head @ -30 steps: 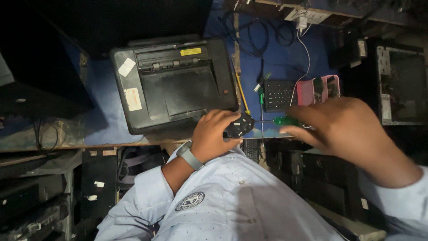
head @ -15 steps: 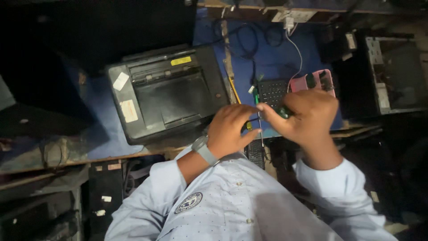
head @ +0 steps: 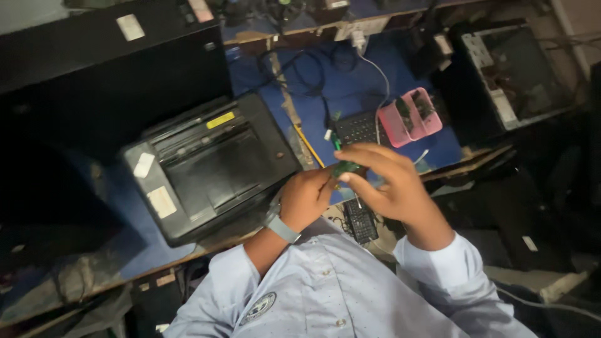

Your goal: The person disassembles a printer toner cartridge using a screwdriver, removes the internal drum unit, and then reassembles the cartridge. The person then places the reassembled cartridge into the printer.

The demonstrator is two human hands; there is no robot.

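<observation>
Blue surface (head: 357, 94) carries black printer (head: 210, 166), dark keyboard (head: 358, 128), pink tray (head: 410, 116). Right hand (head: 391, 188) and left hand (head: 307, 197) meet above surface edge. Fingers of both clamped on small green circuit board (head: 344, 168). Board long axis seems to run toward keyboard, slightly tilted; exact direction hard to tell.

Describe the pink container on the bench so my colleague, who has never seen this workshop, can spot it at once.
Start at the big black printer on the blue-topped bench and look to its right, past the dark keypad. The pink container sits just beyond it, above the person's right hand. It is a small open tray split into two compartments, the only pink thing among black and dark gear.
</observation>
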